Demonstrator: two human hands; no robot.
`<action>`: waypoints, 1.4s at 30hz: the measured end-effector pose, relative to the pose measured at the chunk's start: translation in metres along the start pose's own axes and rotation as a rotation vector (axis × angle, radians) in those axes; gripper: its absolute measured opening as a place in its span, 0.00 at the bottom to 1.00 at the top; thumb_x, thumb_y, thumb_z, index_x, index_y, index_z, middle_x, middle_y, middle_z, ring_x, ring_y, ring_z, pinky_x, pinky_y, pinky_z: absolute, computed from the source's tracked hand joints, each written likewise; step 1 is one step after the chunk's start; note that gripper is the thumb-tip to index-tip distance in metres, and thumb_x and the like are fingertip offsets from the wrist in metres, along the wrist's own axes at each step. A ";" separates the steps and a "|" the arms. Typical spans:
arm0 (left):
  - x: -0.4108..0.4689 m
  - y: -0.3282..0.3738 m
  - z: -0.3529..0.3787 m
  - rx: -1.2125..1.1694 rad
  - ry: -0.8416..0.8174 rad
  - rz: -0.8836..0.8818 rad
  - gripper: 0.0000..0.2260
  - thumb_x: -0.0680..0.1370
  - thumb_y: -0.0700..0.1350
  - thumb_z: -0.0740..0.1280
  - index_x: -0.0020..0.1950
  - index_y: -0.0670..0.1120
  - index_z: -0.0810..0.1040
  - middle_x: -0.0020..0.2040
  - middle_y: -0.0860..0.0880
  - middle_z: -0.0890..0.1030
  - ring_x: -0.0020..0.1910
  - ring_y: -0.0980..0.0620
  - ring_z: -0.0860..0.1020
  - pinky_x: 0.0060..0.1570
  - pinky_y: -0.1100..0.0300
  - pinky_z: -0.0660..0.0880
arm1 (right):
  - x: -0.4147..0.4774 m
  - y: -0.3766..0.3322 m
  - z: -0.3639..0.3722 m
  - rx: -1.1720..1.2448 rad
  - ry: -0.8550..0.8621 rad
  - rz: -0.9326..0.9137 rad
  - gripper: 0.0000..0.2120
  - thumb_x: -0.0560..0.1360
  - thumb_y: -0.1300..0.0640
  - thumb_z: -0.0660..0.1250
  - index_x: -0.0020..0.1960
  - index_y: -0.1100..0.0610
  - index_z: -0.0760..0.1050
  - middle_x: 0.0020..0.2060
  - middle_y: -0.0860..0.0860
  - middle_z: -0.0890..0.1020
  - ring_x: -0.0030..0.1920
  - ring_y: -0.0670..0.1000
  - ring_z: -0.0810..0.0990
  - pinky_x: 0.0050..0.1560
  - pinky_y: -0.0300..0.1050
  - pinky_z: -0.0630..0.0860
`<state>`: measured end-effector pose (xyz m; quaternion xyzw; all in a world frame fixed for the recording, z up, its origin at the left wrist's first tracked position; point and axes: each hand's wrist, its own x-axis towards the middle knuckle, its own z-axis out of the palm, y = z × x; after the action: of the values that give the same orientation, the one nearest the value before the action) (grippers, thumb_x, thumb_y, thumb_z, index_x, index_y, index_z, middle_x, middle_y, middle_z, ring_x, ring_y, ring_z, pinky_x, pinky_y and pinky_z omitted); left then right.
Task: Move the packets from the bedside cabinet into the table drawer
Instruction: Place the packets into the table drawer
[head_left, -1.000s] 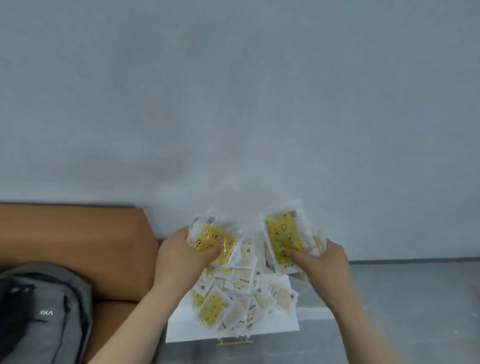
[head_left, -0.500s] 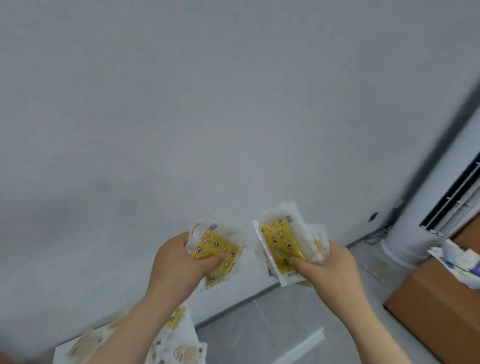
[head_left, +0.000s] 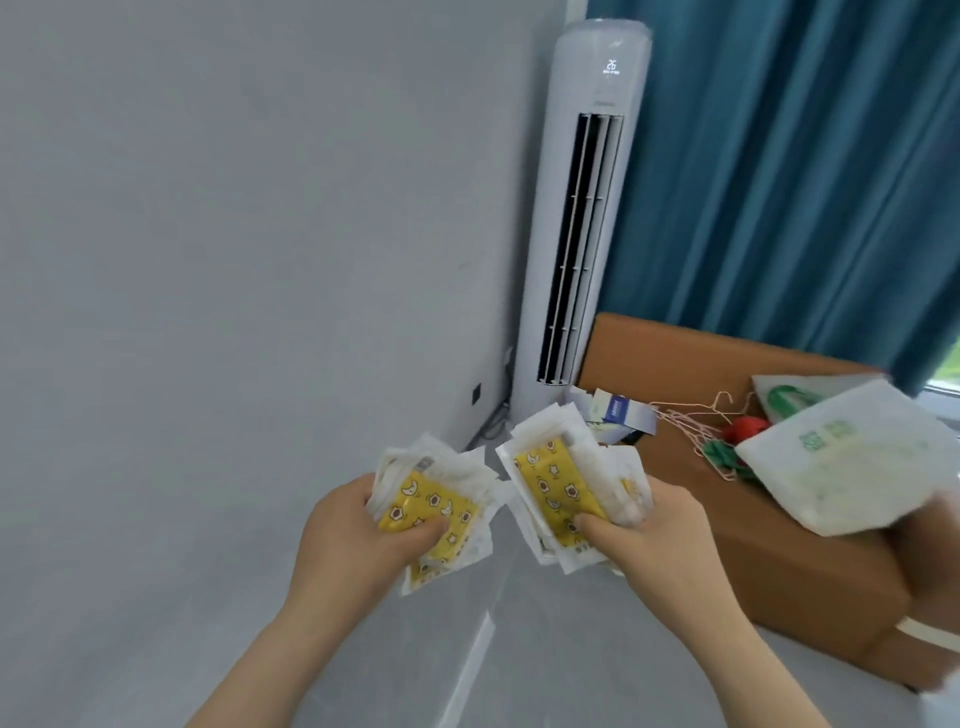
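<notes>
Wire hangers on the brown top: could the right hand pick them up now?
Probably not yet: the right hand grips a bundle of packets, so its fingers are taken. The path to the wire hangers looks free.

Your left hand (head_left: 353, 540) grips a packet bundle (head_left: 431, 512), thumb on top, below-left of the air conditioner (head_left: 587, 208); your right hand (head_left: 660, 540) grips a second bundle (head_left: 556, 488) below it; both forearms extended.

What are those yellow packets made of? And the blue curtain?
The packets look like thin plastic film, whitish and crinkly at the edges, with yellow print. The curtain looks like matte cloth, probably woven, since it hangs in soft folds.
</notes>
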<state>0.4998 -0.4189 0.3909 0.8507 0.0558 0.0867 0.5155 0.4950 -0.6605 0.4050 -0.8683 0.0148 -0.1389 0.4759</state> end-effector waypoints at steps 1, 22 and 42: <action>0.012 0.007 0.018 -0.006 -0.038 0.011 0.08 0.65 0.49 0.78 0.38 0.49 0.82 0.35 0.57 0.84 0.33 0.61 0.81 0.39 0.53 0.80 | 0.008 0.010 -0.011 -0.017 0.033 0.025 0.10 0.66 0.61 0.72 0.45 0.64 0.78 0.38 0.57 0.83 0.42 0.58 0.81 0.45 0.60 0.78; 0.210 0.164 0.373 -0.055 -0.625 0.352 0.11 0.64 0.51 0.79 0.38 0.57 0.77 0.35 0.60 0.82 0.36 0.64 0.80 0.32 0.64 0.76 | 0.159 0.171 -0.207 -0.259 0.604 0.335 0.12 0.67 0.62 0.73 0.34 0.47 0.74 0.28 0.38 0.80 0.33 0.39 0.79 0.28 0.34 0.72; 0.280 0.307 0.727 0.086 -0.927 0.534 0.38 0.55 0.70 0.69 0.59 0.51 0.78 0.51 0.55 0.83 0.49 0.55 0.81 0.45 0.53 0.81 | 0.293 0.370 -0.413 -0.431 0.854 0.580 0.04 0.66 0.62 0.72 0.38 0.60 0.78 0.30 0.55 0.80 0.32 0.54 0.78 0.34 0.52 0.76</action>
<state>0.9244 -1.1392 0.3584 0.8048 -0.3924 -0.1724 0.4107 0.7101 -1.2487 0.3746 -0.7728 0.4727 -0.3356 0.2581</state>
